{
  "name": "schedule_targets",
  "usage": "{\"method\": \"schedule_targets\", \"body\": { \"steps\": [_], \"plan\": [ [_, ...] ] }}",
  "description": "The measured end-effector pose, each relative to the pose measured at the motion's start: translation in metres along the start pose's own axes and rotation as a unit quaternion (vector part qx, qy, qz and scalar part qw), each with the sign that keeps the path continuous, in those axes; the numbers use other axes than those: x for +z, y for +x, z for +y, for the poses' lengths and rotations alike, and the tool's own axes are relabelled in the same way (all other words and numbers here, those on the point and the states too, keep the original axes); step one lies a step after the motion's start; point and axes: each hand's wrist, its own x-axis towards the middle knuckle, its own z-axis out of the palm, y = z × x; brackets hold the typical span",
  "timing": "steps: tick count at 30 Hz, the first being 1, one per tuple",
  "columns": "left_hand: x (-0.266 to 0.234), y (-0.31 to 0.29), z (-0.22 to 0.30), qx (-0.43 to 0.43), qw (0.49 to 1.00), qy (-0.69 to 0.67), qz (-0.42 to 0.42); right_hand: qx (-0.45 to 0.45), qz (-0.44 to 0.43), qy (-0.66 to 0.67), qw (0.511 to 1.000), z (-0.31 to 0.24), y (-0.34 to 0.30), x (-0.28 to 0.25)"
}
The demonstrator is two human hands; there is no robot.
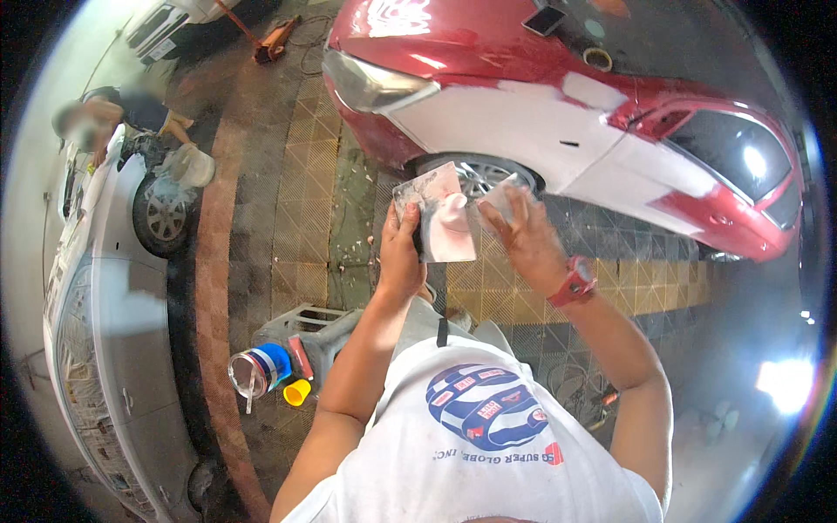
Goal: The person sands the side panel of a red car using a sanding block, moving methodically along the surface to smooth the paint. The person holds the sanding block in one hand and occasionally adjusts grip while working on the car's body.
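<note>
My left hand (400,257) grips a flat rectangular mixing board (450,246) by its left edge, holding it up in front of me. A mound of pale pink body filler (452,213) sits on the board, with smears around it and dark smudges toward its upper left corner. Just right of the board, my right hand (529,234) pinches a thin, pale filler spreader (497,196); the hand is a little blurred. Beyond both hands stands a red car (488,74), its fender and door panel (523,131) covered with a whitish-pink coat. A wheel (475,179) partly shows behind the board.
Left of me, a grey stool (324,329) bears a blue can (273,364), a red tube (300,356) and a yellow cap (297,392). A silver car (131,366) stands farther left, another person (144,109) beside it. Tape (598,59) lies on the red car.
</note>
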Motion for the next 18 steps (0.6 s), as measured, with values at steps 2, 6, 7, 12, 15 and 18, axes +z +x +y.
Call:
{"method": "schedule_targets", "body": {
  "steps": [2, 6, 7, 12, 15, 18],
  "plan": [
    [0.008, -0.015, -0.021, 0.003, 0.999, 0.028, 0.016, 0.012, 0.021, -0.084, 0.996, 0.008, -0.021, -0.023],
    [0.026, -0.038, -0.046, 0.113, 0.950, 0.288, 0.045, 0.017, 0.019, -0.092, 0.995, -0.013, -0.048, -0.061],
    [0.045, -0.049, -0.032, 0.099, 0.950, 0.295, -0.002, -0.005, 0.000, -0.102, 0.995, -0.016, -0.056, -0.063],
    [0.038, -0.056, -0.054, 0.021, 0.998, 0.065, -0.001, 0.017, 0.038, 0.092, 0.995, -0.049, -0.080, -0.096],
    [0.066, -0.066, -0.049, -0.030, 0.999, 0.000, 0.010, 0.084, 0.063, 0.289, 0.952, -0.034, -0.115, -0.048],
    [0.046, -0.068, -0.050, -0.034, 0.997, 0.033, -0.053, 0.081, 0.053, 0.056, 0.994, 0.001, -0.134, -0.038]
  ]
}}
